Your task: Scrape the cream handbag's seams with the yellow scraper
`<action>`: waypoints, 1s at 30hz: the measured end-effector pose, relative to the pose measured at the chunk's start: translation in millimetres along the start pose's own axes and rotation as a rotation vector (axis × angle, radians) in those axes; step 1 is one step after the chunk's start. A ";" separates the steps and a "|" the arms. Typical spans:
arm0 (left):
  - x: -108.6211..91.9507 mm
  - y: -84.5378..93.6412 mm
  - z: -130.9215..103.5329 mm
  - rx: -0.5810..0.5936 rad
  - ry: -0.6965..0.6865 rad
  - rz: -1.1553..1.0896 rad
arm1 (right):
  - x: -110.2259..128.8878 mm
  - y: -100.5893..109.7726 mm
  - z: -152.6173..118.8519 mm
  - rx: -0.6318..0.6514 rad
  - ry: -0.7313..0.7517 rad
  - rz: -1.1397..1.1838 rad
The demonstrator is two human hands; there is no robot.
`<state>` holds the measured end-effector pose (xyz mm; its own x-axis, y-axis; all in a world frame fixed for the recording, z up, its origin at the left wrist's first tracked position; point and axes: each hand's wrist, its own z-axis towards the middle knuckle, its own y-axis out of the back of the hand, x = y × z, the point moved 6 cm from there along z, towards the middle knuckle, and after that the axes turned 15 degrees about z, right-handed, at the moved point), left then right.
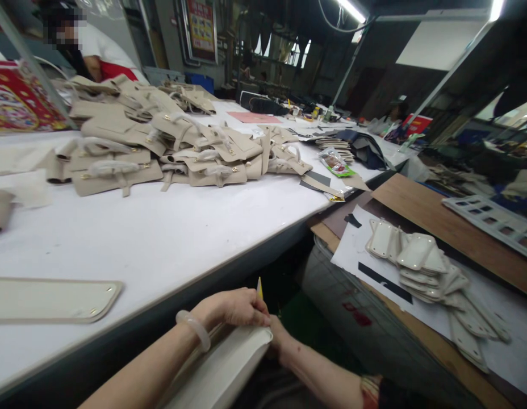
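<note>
cream leather panel (221,369) is held down low in front of the white bench (161,238), gripped at its top edge by the left hand (233,308), fingers curled shut on it. right hand (277,336) is mostly hidden behind the panel, so its grip can't be told. a yellow tool tip (259,288) is seen poking up between the hands. beige bag parts (174,147) are piled on the bench.
</note>
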<state>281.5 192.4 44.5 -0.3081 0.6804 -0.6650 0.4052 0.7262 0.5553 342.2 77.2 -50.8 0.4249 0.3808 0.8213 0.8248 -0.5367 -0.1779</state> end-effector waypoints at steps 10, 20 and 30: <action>-4.9 2.5 -3.2 0.020 -0.007 -0.019 | 69.9 79.7 -111.0 0.206 -0.254 -0.307; -0.5 -0.8 -2.4 0.018 -0.001 -0.040 | 52.5 13.3 -111.6 0.144 -0.437 -0.267; 3.2 -3.8 -0.1 0.020 0.001 -0.071 | 48.1 4.1 -112.3 0.131 -0.436 -0.218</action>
<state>278.8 191.8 40.3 -0.3376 0.6274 -0.7017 0.3998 0.7705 0.4965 324.1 8.8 48.9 0.3304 0.7675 0.5493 0.9398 -0.3213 -0.1164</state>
